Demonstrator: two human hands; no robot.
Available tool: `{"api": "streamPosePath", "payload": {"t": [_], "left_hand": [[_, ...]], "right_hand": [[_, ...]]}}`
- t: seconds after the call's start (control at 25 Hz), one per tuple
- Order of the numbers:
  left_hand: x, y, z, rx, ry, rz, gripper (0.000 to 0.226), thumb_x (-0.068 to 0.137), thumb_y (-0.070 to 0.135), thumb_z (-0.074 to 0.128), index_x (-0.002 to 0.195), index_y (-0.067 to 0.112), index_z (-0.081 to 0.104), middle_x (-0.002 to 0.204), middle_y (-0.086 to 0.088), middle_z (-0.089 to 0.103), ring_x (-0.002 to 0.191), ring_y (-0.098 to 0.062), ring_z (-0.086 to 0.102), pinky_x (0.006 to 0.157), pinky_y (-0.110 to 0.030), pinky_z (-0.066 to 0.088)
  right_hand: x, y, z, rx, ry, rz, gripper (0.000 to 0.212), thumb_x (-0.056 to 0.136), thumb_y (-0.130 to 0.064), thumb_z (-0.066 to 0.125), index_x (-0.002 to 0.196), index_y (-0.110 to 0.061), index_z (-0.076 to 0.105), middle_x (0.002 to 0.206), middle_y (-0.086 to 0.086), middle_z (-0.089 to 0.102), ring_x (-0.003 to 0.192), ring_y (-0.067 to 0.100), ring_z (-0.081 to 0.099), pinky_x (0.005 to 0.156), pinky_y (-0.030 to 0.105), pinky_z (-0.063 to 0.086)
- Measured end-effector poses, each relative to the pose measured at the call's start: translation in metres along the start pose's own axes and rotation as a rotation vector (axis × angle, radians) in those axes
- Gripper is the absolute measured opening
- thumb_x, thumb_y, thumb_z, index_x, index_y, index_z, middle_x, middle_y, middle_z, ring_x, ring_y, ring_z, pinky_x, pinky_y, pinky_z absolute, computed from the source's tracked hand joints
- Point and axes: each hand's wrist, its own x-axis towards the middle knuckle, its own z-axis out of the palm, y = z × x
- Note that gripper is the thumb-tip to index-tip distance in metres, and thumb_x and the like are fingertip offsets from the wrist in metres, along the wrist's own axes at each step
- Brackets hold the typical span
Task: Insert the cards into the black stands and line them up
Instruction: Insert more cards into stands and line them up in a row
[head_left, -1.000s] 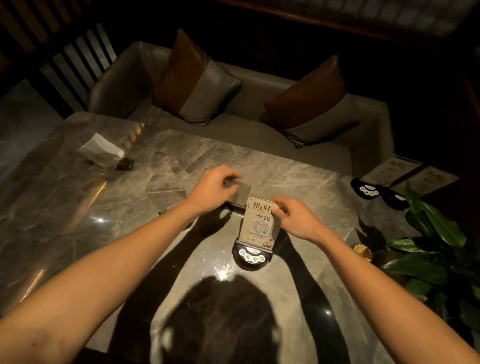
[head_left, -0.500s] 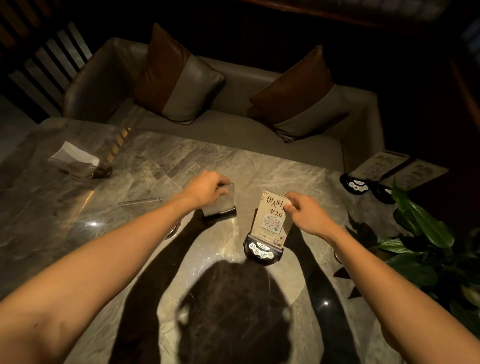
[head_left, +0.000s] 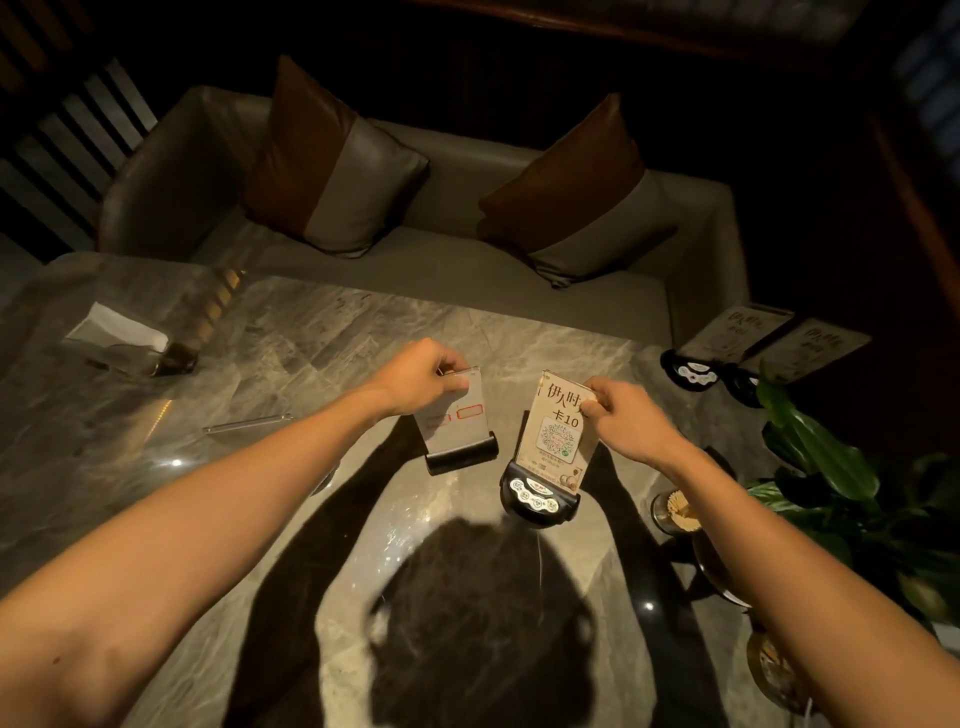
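Dim light is falling on a grey veined marble table (head_left: 291, 364), with a grey sofa (head_left: 467, 270) lying behind it. The left hand (head_left: 415, 376) is pinching the top of a clear acrylic card with red-outlined boxes (head_left: 457, 415), which is sitting in a plain black stand (head_left: 460, 454); its print is too faint to read. The right hand (head_left: 626, 421) is gripping the upper right corner of a cream card printed "卡10" with a QR code (head_left: 561, 426), standing in a black stand with white buttons (head_left: 537, 493). Two similar cards in stands (head_left: 743, 338) are sitting at the far right, dark and blurred.
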Motion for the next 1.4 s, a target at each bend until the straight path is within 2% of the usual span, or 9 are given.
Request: {"api": "streamPosePath", "payload": {"t": [0.16, 0.4, 0.52, 0.68, 0.88, 1.0, 1.08, 1.2, 1.4], "left_hand": [[0.016, 0.018, 0.005, 0.185, 0.015, 0.160, 0.021, 0.094, 0.026, 0.066, 0.113, 0.023, 0.074, 0.114, 0.008, 0.068, 0.108, -0.013, 0.058, 0.091, -0.029, 0.043], [0.042, 0.046, 0.012, 0.743, 0.163, 0.469, 0.021, 0.087, 0.033, 0.073, 0.107, 0.039, 0.074, 0.081, 0.008, 0.039, 0.078, -0.016, 0.035, 0.062, -0.033, 0.031], [0.047, 0.058, 0.022, 0.726, 0.055, 0.387, 0.028, 0.092, 0.025, 0.069, 0.117, 0.036, 0.071, 0.082, 0.007, 0.052, 0.073, -0.015, 0.050, 0.056, -0.027, 0.030], [0.049, 0.061, 0.036, 0.651, 0.040, 0.284, 0.029, 0.094, 0.022, 0.064, 0.122, 0.029, 0.070, 0.113, 0.006, 0.074, 0.100, -0.018, 0.069, 0.070, -0.027, 0.046], [0.051, 0.076, 0.049, 0.492, 0.037, 0.087, 0.026, 0.087, 0.037, 0.063, 0.101, 0.019, 0.075, 0.083, -0.003, 0.075, 0.059, -0.011, 0.059, 0.049, -0.022, 0.039], [0.055, 0.071, 0.052, 0.473, 0.042, 0.112, 0.003, 0.085, 0.014, 0.068, 0.088, 0.016, 0.069, 0.081, -0.004, 0.071, 0.075, -0.023, 0.067, 0.063, -0.037, 0.054], [0.063, 0.071, 0.049, 0.401, 0.067, 0.127, 0.014, 0.084, 0.006, 0.067, 0.091, 0.016, 0.060, 0.081, -0.004, 0.069, 0.077, -0.026, 0.065, 0.066, -0.042, 0.053], [0.090, 0.083, 0.043, 0.330, 0.142, 0.153, 0.022, 0.089, 0.009, 0.069, 0.108, 0.016, 0.060, 0.097, -0.005, 0.073, 0.089, -0.021, 0.068, 0.076, -0.039, 0.057], [0.154, 0.115, 0.050, 0.302, 0.177, 0.185, 0.026, 0.092, 0.017, 0.069, 0.117, 0.013, 0.069, 0.115, -0.004, 0.073, 0.106, -0.017, 0.068, 0.091, -0.037, 0.057]], "right_hand": [[0.005, 0.016, -0.022, -0.009, 0.060, 0.021, 0.016, 0.103, -0.019, 0.051, 0.110, -0.014, 0.064, 0.116, 0.006, 0.073, 0.104, 0.023, 0.066, 0.074, 0.035, 0.054], [0.020, 0.039, -0.064, 0.035, 0.128, 0.078, 0.021, 0.104, -0.019, 0.051, 0.120, -0.013, 0.064, 0.125, 0.009, 0.072, 0.117, 0.027, 0.066, 0.089, 0.041, 0.058], [0.030, 0.048, -0.083, 0.011, 0.146, 0.071, 0.018, 0.104, -0.019, 0.050, 0.117, -0.014, 0.062, 0.128, 0.011, 0.070, 0.118, 0.029, 0.065, 0.084, 0.037, 0.058], [0.044, 0.059, -0.098, -0.014, 0.151, 0.055, 0.015, 0.104, -0.017, 0.051, 0.114, -0.012, 0.061, 0.131, 0.014, 0.068, 0.123, 0.032, 0.063, 0.085, 0.038, 0.057], [0.056, 0.064, -0.107, -0.041, 0.133, 0.001, 0.006, 0.104, -0.017, 0.051, 0.103, -0.018, 0.057, 0.131, 0.014, 0.068, 0.123, 0.032, 0.063, 0.087, 0.039, 0.058], [0.067, 0.065, -0.113, -0.063, 0.126, -0.017, 0.011, 0.104, -0.018, 0.052, 0.111, -0.018, 0.060, 0.130, 0.012, 0.068, 0.122, 0.030, 0.063, 0.089, 0.041, 0.059], [0.077, 0.065, -0.122, -0.084, 0.109, -0.037, 0.017, 0.104, -0.017, 0.052, 0.117, -0.014, 0.061, 0.129, 0.011, 0.068, 0.120, 0.029, 0.064, 0.078, 0.032, 0.057], [0.092, 0.067, -0.139, -0.128, 0.047, -0.082, 0.008, 0.103, -0.015, 0.052, 0.107, -0.017, 0.059, 0.129, 0.011, 0.067, 0.118, 0.028, 0.064, 0.065, 0.020, 0.047], [0.121, 0.082, -0.169, -0.156, 0.086, -0.145, 0.009, 0.103, -0.021, 0.051, 0.104, -0.027, 0.057, 0.125, 0.006, 0.069, 0.116, 0.025, 0.064, 0.075, 0.027, 0.052]]}}
